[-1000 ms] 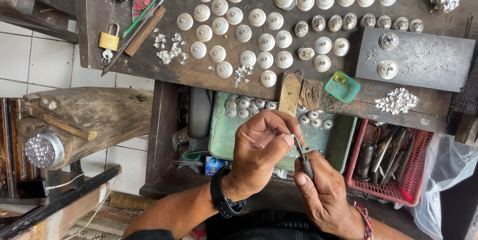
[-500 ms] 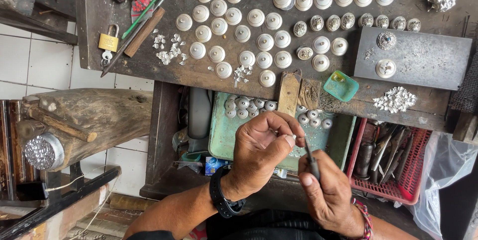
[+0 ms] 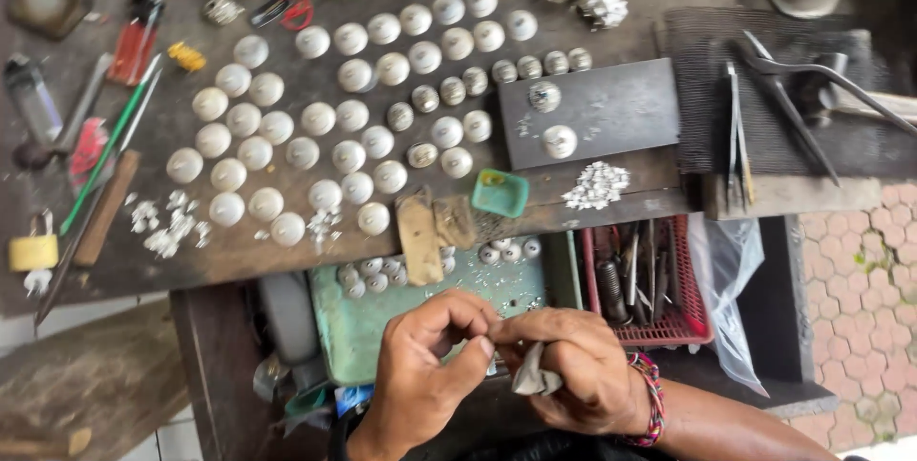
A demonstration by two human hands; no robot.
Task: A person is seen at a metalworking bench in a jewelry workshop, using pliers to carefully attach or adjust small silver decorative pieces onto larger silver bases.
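Note:
My left hand [image 3: 425, 370] and my right hand [image 3: 573, 365] meet fingertip to fingertip low in the head view, over a green tray [image 3: 382, 327]. The left thumb and forefinger pinch a small piece [image 3: 493, 344] that the fingers mostly hide. A grey metal tool [image 3: 533, 383] sits in my right hand, its end poking out under the palm. There is a braided bracelet [image 3: 651, 394] on the right wrist. Several small domed silver pieces [image 3: 506, 252] lie at the tray's far edge.
Many white domed caps [image 3: 315, 150] are spread over the dark wooden bench [image 3: 115, 12]. A dark metal plate [image 3: 611, 103] bears two caps. Also here: a red basket of tools [image 3: 669, 322], tweezers [image 3: 734, 127], a teal dish [image 3: 500, 193], silver scraps [image 3: 594, 184] and a yellow padlock [image 3: 33, 253].
My right hand has come up so that both hands' fingertips now touch. The view has shifted right and closer to the bench.

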